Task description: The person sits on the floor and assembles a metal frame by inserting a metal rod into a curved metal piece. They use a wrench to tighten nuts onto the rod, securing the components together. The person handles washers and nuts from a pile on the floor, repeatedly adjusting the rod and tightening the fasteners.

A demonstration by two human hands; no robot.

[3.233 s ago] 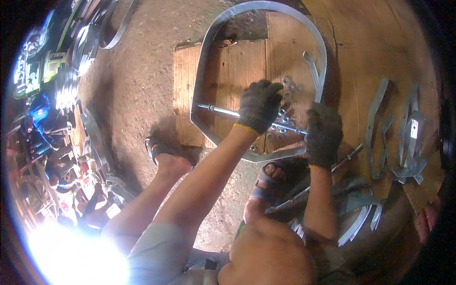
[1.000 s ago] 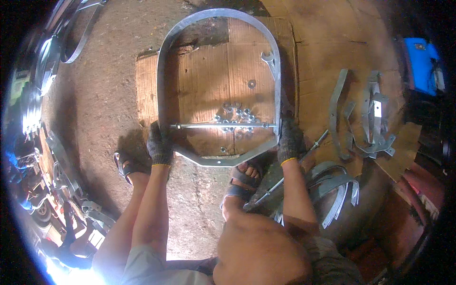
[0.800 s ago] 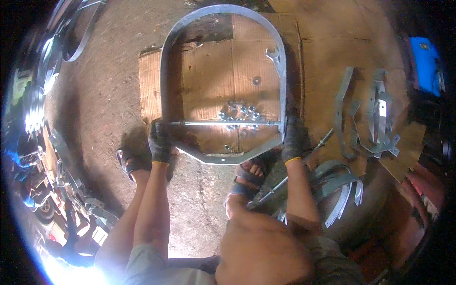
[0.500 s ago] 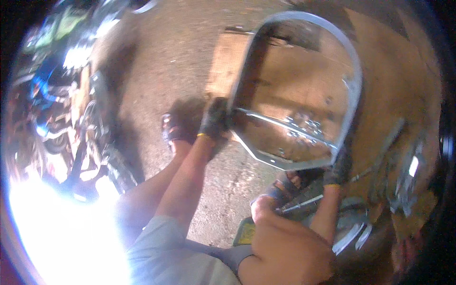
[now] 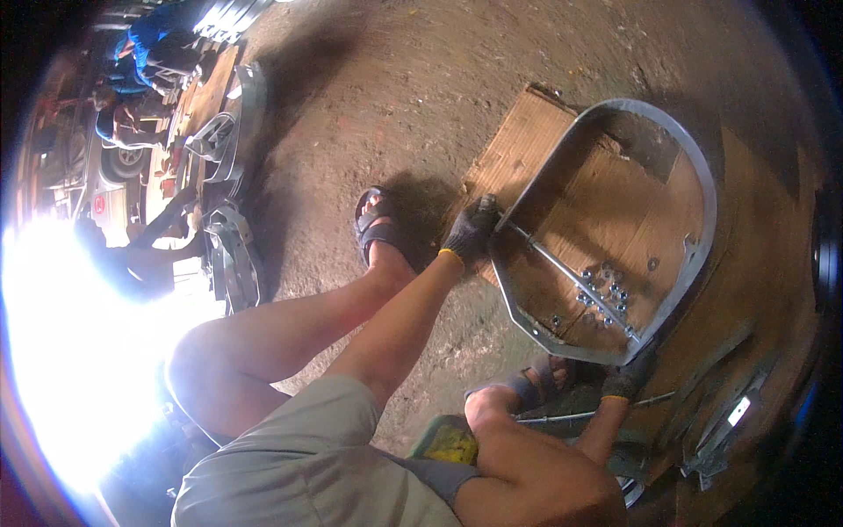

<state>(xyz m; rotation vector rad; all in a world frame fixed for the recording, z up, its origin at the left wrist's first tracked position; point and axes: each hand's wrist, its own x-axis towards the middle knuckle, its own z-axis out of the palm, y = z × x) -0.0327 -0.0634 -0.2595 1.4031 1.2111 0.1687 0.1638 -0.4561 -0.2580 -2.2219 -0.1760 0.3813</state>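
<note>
A large grey metal frame (image 5: 706, 211), rounded at its far end and angled at the near end, is held over a cardboard sheet (image 5: 518, 145). Across its near part runs a thin metal rod (image 5: 566, 269). My left hand (image 5: 474, 230), in a dark glove, grips the frame's left side by one end of that rod. At the lower right corner my gloved right hand (image 5: 629, 378) closes on the frame by the rod's other end; its fingers are partly hidden. Through the frame, several small nuts (image 5: 620, 295) and a washer (image 5: 652, 263) show on the cardboard.
Long thin metal rods (image 5: 549, 419) and curved metal pieces (image 5: 724, 422) lie at the lower right. A green and yellow object (image 5: 446, 441) sits between my legs. At the left, people in blue (image 5: 145, 44) are beside a bench with metal parts (image 5: 230, 145). Glare whitens the lower left.
The view has swung, so the frame and both hands appear farther right and lower. Both hands keep their hold on the frame. The people at the left now show more clearly.
</note>
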